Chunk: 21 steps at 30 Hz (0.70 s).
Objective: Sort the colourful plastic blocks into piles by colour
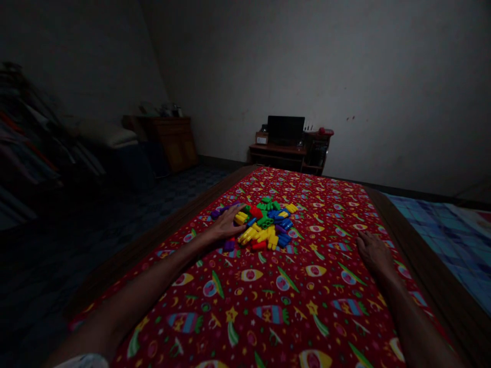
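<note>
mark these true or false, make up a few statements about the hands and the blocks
1. The left hand touches the pile of plastic toy blocks: true.
2. The right hand grips a yellow block: false, it rests on the red patterned bedspread, apart from the pile.
3. The blocks are all one colour: false, they are red, yellow, green, blue and purple.
4. A dark monitor stands on a wooden desk by the far wall: true.

Toy blocks [264, 225] lie on the bedspread [245, 312], between the left hand [226, 225] and right hand [374, 253].
</note>
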{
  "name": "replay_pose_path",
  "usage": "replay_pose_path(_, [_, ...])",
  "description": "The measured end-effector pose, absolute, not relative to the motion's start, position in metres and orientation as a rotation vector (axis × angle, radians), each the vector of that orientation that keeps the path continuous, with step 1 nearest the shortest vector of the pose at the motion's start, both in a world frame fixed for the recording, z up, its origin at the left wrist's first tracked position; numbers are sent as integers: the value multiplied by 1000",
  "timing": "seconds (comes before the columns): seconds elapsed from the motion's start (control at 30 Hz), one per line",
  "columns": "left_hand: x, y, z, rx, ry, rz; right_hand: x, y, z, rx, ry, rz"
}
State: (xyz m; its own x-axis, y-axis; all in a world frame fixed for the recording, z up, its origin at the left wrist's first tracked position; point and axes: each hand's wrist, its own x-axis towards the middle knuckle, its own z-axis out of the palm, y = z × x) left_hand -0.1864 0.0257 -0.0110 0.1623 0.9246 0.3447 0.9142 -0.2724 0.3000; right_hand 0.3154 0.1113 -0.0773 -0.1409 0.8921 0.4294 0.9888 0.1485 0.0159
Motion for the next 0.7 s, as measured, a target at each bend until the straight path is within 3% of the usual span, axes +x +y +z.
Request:
replay_pose_path(0.17, [-158,65,5,2461,1638,841,315,110,-75,-1782,-2100,-415])
replay_pose_path(0.5, [-125,44,11,2730,1356,546,312,106,-72,-1776,-2103,-414])
replay_pose_path(0.7, [-133,63,13,2655,1575,808,314,109,-76,-1760,-2098,-424])
